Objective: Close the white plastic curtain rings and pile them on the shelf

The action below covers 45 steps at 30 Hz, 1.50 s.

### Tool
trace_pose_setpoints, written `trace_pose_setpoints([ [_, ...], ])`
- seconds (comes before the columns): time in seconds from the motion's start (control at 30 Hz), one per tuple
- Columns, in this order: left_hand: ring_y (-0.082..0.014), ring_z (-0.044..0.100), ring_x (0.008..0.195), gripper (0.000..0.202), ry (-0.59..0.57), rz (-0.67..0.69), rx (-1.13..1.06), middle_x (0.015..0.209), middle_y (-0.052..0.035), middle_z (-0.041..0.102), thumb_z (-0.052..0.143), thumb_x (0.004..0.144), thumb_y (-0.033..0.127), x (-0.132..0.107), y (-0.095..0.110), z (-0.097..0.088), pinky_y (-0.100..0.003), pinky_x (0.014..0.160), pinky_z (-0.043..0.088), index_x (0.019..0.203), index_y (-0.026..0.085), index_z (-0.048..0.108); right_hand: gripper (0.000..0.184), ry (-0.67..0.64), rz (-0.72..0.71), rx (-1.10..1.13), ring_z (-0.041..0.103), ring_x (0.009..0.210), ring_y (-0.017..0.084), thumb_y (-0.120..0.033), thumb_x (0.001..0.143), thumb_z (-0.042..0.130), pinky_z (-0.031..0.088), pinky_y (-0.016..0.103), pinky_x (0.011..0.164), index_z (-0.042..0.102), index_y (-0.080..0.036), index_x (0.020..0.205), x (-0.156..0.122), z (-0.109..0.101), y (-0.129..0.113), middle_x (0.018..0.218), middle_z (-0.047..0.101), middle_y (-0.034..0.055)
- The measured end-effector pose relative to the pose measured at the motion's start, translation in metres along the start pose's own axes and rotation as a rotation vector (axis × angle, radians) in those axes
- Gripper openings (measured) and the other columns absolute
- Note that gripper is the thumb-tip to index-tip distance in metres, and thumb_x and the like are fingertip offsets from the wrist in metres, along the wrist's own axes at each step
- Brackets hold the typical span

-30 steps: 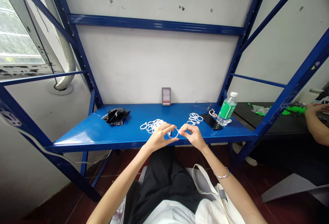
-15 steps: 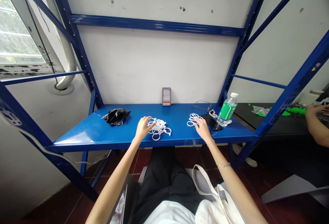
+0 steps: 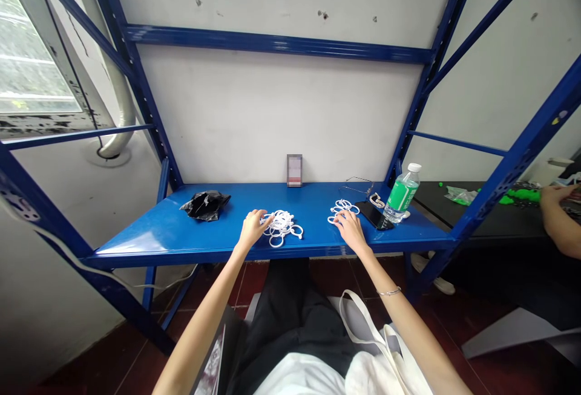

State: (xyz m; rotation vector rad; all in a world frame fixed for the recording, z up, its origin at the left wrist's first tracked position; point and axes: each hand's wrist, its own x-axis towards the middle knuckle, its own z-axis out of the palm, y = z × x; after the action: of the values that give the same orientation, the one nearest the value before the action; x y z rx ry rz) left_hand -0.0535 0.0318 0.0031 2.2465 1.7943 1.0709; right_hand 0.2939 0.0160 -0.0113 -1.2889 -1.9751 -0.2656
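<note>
Several white plastic rings lie in a tangled pile (image 3: 282, 224) on the blue table (image 3: 149, 231). My left hand (image 3: 254, 228) rests at the left side of this pile, thumb and fingers apart, fingertips by the nearest rings. Farther right is a smaller group of white rings (image 3: 345, 204). My right hand (image 3: 350, 229) is at its front edge, fingers bent down onto a single white ring (image 3: 331, 220) at the group's left; the fingertips partly cover it.
A black plastic bag (image 3: 206, 205) lies at left. A small box-like object (image 3: 294, 170) leans at the back wall. Right stand a phone (image 3: 374, 216), glasses (image 3: 358, 187) and a green-labelled bottle (image 3: 402, 194). A co-worker's arm (image 3: 560, 216) is at the neighbouring table.
My right hand has shifted left and slightly toward me, and the ring under its fingertips has slid a little left. My left hand has barely moved.
</note>
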Motion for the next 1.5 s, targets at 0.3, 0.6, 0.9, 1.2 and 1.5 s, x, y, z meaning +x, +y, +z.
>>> trace_pose_setpoints([
  [0.3, -0.0254, 0.054, 0.108, 0.041, 0.03, 0.198, -0.14, 0.112, -0.0092, 0.06, 0.048, 0.089, 0.052, -0.008, 0.048, -0.023, -0.038, 0.089, 0.045, 0.113, 0.02, 0.059, 0.023, -0.159, 0.06, 0.476, 0.058, 0.101, 0.02, -0.037, 0.095, 0.04, 0.05, 0.038, 0.084, 0.058, -0.022, 0.094, 0.014, -0.026, -0.04, 0.112, 0.059, 0.0069],
  [0.6, -0.0217, 0.058, 0.105, 0.046, -0.123, 0.401, -0.355, 0.12, -0.0079, 0.058, 0.052, 0.089, 0.045, -0.03, 0.099, -0.017, -0.037, 0.087, 0.05, 0.131, 0.027, 0.047, 0.022, -0.231, -0.004, 0.706, 0.062, 0.098, 0.019, -0.038, 0.095, 0.043, 0.05, 0.038, 0.088, 0.058, -0.022, 0.096, 0.016, -0.055, -0.088, 0.109, 0.064, 0.006],
  [0.9, -0.0183, 0.066, 0.067, 0.04, -0.398, 0.26, -0.739, 0.074, -0.0056, 0.068, 0.05, 0.087, 0.051, -0.03, 0.108, -0.02, -0.03, 0.066, 0.054, 0.089, 0.014, 0.066, 0.021, -0.334, 0.03, 0.925, 0.062, 0.099, 0.018, -0.042, 0.094, 0.047, 0.052, 0.034, 0.085, 0.053, -0.022, 0.093, 0.013, -0.063, -0.106, 0.109, 0.064, 0.0052],
  [1.2, -0.0156, 0.064, 0.057, 0.04, -0.369, 0.063, -0.909, 0.067, -0.0044, 0.068, 0.062, 0.078, 0.054, -0.025, 0.104, -0.028, -0.028, 0.06, 0.054, 0.076, 0.014, 0.064, 0.02, -0.367, 0.065, 1.007, 0.062, 0.098, 0.018, -0.043, 0.094, 0.047, 0.051, 0.034, 0.083, 0.049, -0.023, 0.092, 0.016, -0.069, -0.102, 0.102, 0.067, 0.005],
  [1.5, -0.0161, 0.064, 0.057, 0.045, -0.176, -0.086, -0.931, 0.068, -0.0073, 0.069, 0.067, 0.072, 0.057, -0.019, 0.092, -0.051, -0.03, 0.062, 0.055, 0.078, 0.012, 0.066, 0.022, -0.272, 0.087, 0.815, 0.061, 0.1, 0.02, -0.044, 0.094, 0.042, 0.049, 0.033, 0.082, 0.051, -0.024, 0.095, 0.02, -0.077, -0.084, 0.104, 0.065, 0.0048],
])
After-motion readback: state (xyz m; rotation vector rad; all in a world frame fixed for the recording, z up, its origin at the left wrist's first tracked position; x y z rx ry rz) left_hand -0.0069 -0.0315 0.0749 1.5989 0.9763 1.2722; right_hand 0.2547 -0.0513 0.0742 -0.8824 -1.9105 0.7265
